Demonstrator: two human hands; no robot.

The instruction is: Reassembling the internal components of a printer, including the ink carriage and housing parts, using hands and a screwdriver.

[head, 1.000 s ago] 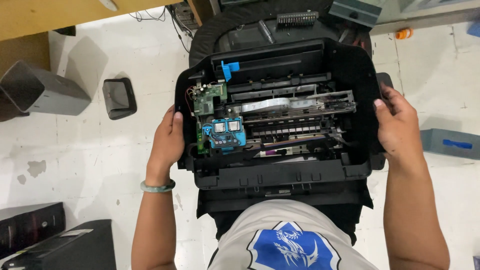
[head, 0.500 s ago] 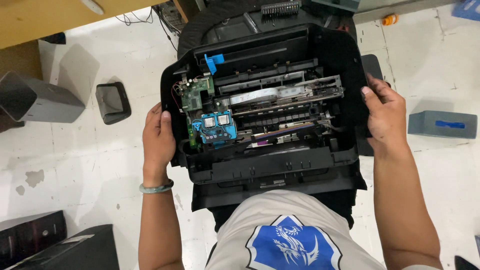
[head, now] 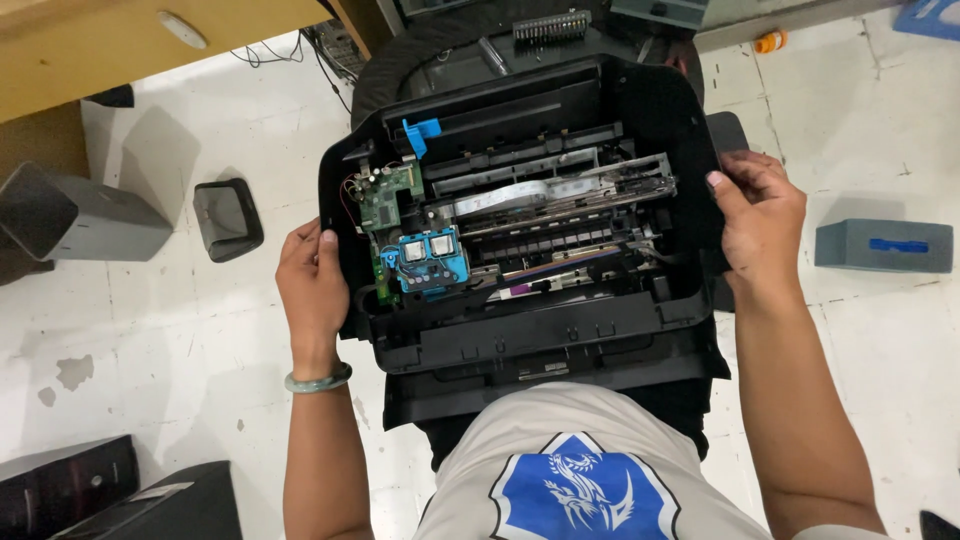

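item: opened black printer chassis (head: 560, 330), top cover off, held over the lap of a seated person, above a pale tiled floor (head: 180, 330).

far left: grey angular housing (head: 75, 215) lying on the floor, a small dark tray-like part (head: 228, 215) just beside it; black casings (head: 90, 490) at the lower left corner; wooden desk (head: 120, 40) at the top left.

left hand (head: 312, 285): clasped on the chassis's left wall, thumb over the rim, fingers pressed together and wrapped round the outside; a pale green bangle (head: 318, 380) on the wrist.

interior, left to right: green circuit board (head: 385, 200) with thin wires, blue clip (head: 420, 135) above it, blue cartridge carriage (head: 432, 262) parked near the left end, white ribbon cable (head: 510, 195) and metal guide rail (head: 590, 205) running across toward the right.

right hand (head: 760, 225): gripping the right wall, thumb on the inner edge, fingers curled over the outside.

far right: grey box with a blue strip (head: 885, 245) on the floor, well apart; small orange item (head: 768, 42) near the top.

change noted: against the pictures from a second ago, the chassis sits higher and further left in view and is tilted slightly counter-clockwise; the right hand has slid up along the right edge, while the left keeps its place. judged: the unit is being turned or repositioned in both hands, not yet worked on inside.
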